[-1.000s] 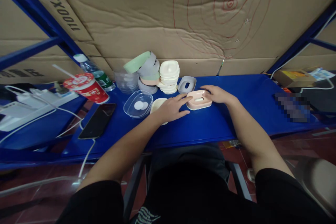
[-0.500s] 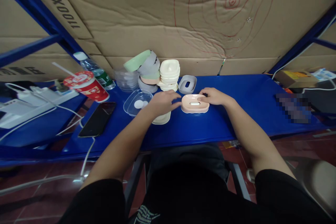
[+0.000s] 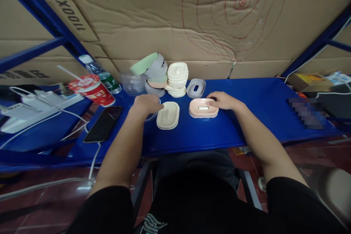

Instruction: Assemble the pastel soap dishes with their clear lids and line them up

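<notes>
My right hand (image 3: pixel 222 101) grips the right end of a pink rounded plastic dish (image 3: pixel 197 109) with a slot in its floor. The thumb rests inside the rim and the fingers curl behind it. My left hand (image 3: pixel 146 104) is over the clear plastic tub (image 3: pixel 151 118), covering most of it, its fingers pointing down and mostly hidden. A cream rounded lid (image 3: pixel 168 116) lies flat just right of that hand. Behind the pink dish sits a grey dish (image 3: pixel 196 87) with a dark slot.
Behind stand a stack of cream lids (image 3: pixel 177 75), a leaning pile of green and grey dishes (image 3: pixel 153 66) and clear tubs (image 3: pixel 133 83). At left are a red paper cup (image 3: pixel 94 89), a water bottle (image 3: pixel 105 78), a phone (image 3: pixel 102 124) and a power strip (image 3: pixel 44 113).
My left hand has moved left from beside the pink dish to over the clear tub, uncovering the cream lid. My right hand stays on the pink dish.
</notes>
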Motion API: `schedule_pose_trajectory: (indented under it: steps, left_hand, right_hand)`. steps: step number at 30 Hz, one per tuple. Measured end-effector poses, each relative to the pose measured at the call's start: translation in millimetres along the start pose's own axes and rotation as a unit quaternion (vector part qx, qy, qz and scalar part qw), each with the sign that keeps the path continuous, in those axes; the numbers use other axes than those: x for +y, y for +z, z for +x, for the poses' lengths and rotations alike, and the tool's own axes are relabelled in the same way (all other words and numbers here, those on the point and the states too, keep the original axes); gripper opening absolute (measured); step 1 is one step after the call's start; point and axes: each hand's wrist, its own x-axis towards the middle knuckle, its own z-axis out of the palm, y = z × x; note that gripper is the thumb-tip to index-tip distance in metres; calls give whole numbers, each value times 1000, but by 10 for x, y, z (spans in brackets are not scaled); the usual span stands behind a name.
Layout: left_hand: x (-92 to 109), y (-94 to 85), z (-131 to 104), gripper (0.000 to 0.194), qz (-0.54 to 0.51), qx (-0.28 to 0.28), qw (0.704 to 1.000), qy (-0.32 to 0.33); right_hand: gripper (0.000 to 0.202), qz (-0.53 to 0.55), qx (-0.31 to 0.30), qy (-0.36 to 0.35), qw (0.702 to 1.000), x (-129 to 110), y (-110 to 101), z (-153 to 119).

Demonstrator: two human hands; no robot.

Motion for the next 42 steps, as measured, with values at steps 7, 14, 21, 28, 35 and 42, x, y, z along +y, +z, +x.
schedule_pose_trajectory:
  steps: [7,14,21,28,35,42]
  left_hand:
    - [44,-21,-56,39,19,13,1000,7]
    - [41,-55,-68,39,15,13,1000,-11]
    - [43,-18,-70,33,-12,63,998,-1]
    - [47,-22,-107,36,-20,91,996,3]
    - [7,-7,-76,36,-47,101,994,-7]
    - [25,-67,-165,36,-74,156,985,-23]
  right_hand:
    - [38,10,2,8,1000,-10,4,1]
    - [39,6,3,5,1000,-11,4,3]
    - [42,14,-1,11,1000,-18,2,2]
    - [39,12,3,19,1000,-23,9,1]
    - [41,20,1,17,1000,-23,5,4]
    - [44,15,1,16,1000,-30,1,-3]
